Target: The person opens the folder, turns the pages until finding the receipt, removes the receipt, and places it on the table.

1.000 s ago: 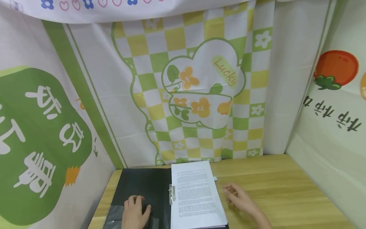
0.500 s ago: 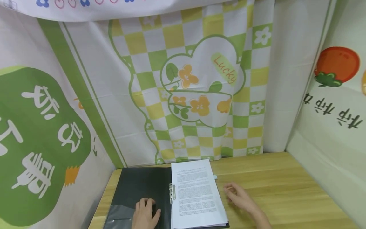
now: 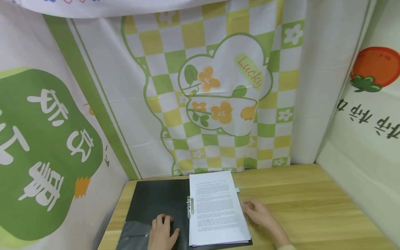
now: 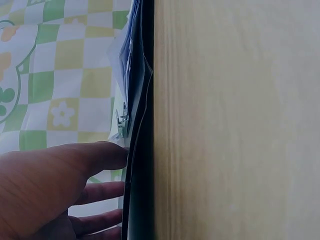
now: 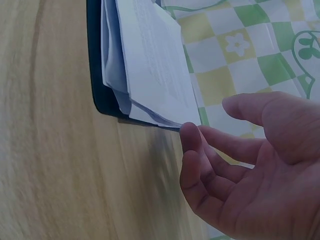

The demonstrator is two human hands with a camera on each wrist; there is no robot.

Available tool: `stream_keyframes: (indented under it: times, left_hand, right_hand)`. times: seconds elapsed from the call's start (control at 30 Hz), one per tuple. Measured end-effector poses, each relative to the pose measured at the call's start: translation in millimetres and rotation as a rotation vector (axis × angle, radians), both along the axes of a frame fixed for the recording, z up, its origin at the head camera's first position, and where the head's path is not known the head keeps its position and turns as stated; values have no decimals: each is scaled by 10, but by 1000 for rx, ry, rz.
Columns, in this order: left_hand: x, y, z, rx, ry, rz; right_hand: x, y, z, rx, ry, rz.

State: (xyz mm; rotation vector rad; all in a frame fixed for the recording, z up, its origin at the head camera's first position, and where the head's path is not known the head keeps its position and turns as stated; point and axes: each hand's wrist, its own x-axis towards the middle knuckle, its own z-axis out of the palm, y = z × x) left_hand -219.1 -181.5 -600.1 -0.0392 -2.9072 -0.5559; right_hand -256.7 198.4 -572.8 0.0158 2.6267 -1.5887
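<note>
A black folder lies spread on the wooden table, its metal clip along the spine. On its right half rests a stack of printed paper. My left hand lies on the inside of the left cover, fingers relaxed, and in the left wrist view its fingertips touch that cover near the clip. Just right of the stack is my right hand, loosely curved with nothing in it. In the right wrist view the fingers are close to the lower edge of the pages.
The wooden table extends to the right of the folder. A checkered cloth hangs behind its far edge, with printed fabric walls on either side. A small pale tab sticks out from the stack's right side.
My left hand has slid right across the black cover, closer to the spine. The right hand has stayed beside the paper, and the head view has shifted slightly.
</note>
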Motion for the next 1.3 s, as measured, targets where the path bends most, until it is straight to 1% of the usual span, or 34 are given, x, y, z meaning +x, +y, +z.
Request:
stream_keyframes:
  times: [0.23,0.43,0.53,0.7,0.9,1.03,1.2,1.3]
  left_hand:
    - [13,38,35,43,-59,41]
    - [25,51,62,21,-74,63]
    - [28,67,71,27,-95,76]
    - [18,83,68,44,-138,96]
    - [25,72,60,65,-189,128]
    - [26,68,45,72,-195,137]
    - [-1,79,44,82,-204,139]
    - [3,77,59,84,-214,135]
  right_hand:
    - [7,-88,-34,23,-13,1]
    - [-16,-116,-39,59,-5,-7]
    - [-27,-117,-48,61,-11,-13]
    - [-27,-111,-78,31,-28,-15]
    - [-15,-108,-123,-48,-35,-28]
    - [-18,-109,-133,-100,-18,-35]
    - [-45,-97,-111,-102,-15,-19]
    - [-48,-103,-107,-97,-19,2]
